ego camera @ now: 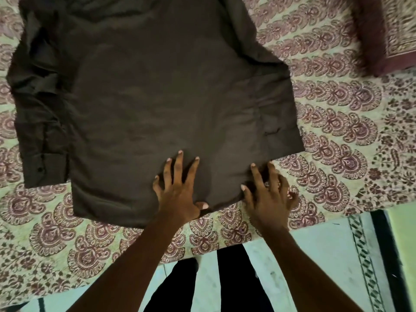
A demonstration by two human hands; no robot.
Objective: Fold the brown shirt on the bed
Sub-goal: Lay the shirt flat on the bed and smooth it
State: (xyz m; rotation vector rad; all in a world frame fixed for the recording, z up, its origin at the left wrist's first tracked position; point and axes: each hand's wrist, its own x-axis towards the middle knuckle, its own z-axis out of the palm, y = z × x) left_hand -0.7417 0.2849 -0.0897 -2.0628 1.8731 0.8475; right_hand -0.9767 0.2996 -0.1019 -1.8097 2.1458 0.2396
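The brown shirt lies spread flat, back side up, on the patterned bed. One long sleeve with a buttoned cuff runs down its left side. My left hand presses flat on the near hem with fingers spread and straight. My right hand rests on the hem's right part, fingers spread, partly on the shirt and partly on the bedsheet. The right sleeve is hidden from view.
A maroon-edged patterned pillow lies at the far right. The bed's near edge runs across below my hands. My dark trouser legs stand on a pale tiled floor.
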